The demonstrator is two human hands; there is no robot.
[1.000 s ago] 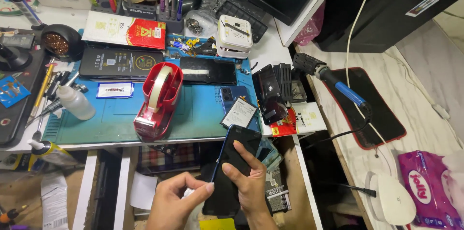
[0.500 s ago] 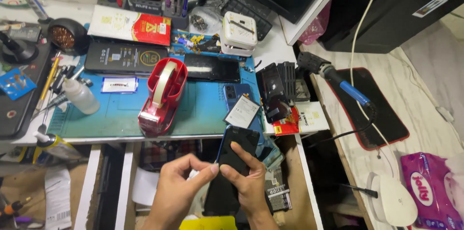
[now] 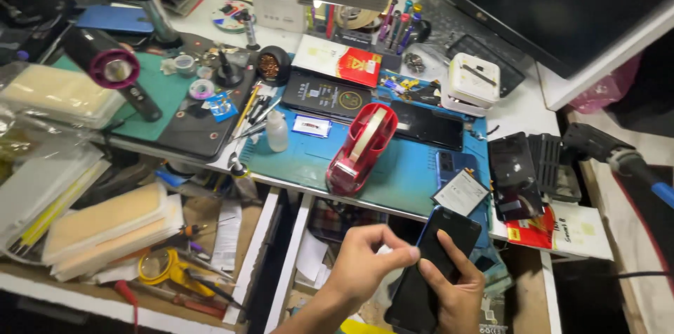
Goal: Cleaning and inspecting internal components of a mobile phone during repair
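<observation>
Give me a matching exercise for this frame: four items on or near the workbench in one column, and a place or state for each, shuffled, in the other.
Things:
1. dark smartphone
2. red tape dispenser
3. small squeeze bottle
4. white boxy device

Places or states:
A. stands upright at the left edge of the blue mat
B. sits at the back of the bench, by the dark monitor
C. held in the right hand, left hand pinching its edge
D. lies mid-mat, tape roll loaded

Pairs: 1-C, 2-D, 3-A, 4-B
</observation>
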